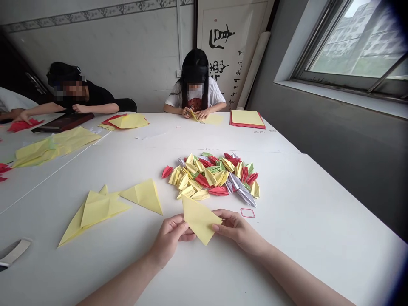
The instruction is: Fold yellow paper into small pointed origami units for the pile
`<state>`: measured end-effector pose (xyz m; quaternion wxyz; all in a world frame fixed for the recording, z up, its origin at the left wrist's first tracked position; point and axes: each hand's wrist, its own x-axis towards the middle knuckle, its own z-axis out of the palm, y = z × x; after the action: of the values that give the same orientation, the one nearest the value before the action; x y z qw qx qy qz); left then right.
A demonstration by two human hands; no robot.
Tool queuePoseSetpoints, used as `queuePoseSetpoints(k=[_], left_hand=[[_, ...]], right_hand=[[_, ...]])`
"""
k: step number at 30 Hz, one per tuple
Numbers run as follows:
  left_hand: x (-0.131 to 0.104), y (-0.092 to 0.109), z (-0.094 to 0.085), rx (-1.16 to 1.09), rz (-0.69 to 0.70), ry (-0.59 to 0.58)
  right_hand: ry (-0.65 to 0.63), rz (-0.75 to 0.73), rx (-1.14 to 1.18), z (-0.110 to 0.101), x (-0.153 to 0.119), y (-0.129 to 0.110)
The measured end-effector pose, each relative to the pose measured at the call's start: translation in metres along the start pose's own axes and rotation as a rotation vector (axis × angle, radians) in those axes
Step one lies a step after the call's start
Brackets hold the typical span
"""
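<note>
A folded piece of yellow paper (200,219) is held a little above the white table, between my two hands. My left hand (174,233) pinches its left edge, with the thumb in front and the fingers behind. On the opposite corner, my right hand (237,227) grips it the same way. Just beyond it lies a heap of small folded paper pieces (213,174) in yellow, red, green and pale purple. To the left rest a yellow folded triangle (145,196) and several overlapping yellow folded sheets (98,210).
Across the white table (302,212), a person (195,91) folds yellow paper. Another person (81,93) leans over a dark flat case (63,122) at far left. Stacks of yellow and red sheets (247,117) lie at the back. A grey-white strap (15,253) sits at the left edge.
</note>
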<state>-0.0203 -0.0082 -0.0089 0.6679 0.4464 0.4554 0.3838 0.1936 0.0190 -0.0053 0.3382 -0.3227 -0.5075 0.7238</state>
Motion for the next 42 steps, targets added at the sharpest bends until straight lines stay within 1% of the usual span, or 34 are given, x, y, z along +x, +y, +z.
queuePoseSetpoints(k=[5,10,13,19,23,26,29,32,37,39,42], left_hand=[[0.001,-0.001,0.0,-0.014,-0.001,0.021],[0.001,-0.001,0.006,0.022,-0.001,-0.011],[0.002,-0.002,0.008,0.026,-0.011,-0.016],[0.003,-0.001,0.008,-0.067,-0.025,0.1],[0.002,0.004,0.009,-0.148,-0.021,0.182],[0.003,0.004,0.009,-0.21,-0.033,0.2],[0.005,0.0,0.008,-0.269,-0.063,0.209],[0.005,0.0,0.007,-0.27,-0.057,0.197],[0.004,0.002,0.006,-0.128,-0.072,0.056],[0.003,0.002,0.006,-0.074,-0.073,0.038],[0.004,0.0,0.008,-0.054,-0.046,0.038]], right_hand=[[0.06,0.052,-0.056,0.003,0.001,0.007],[0.17,0.028,-0.167,0.016,0.002,0.012],[0.203,0.006,-0.214,0.02,0.002,0.012],[0.24,0.006,-0.161,0.014,0.002,0.015],[0.266,-0.081,-0.1,0.01,0.001,0.016],[0.278,-0.147,-0.072,0.01,0.0,0.015],[0.232,-0.167,-0.006,0.011,0.0,0.016],[0.17,-0.143,0.037,0.012,0.001,0.017],[0.132,-0.089,-0.003,0.012,0.002,0.015],[0.114,-0.082,-0.001,0.014,0.002,0.013],[0.158,-0.081,-0.005,0.019,0.002,0.012]])
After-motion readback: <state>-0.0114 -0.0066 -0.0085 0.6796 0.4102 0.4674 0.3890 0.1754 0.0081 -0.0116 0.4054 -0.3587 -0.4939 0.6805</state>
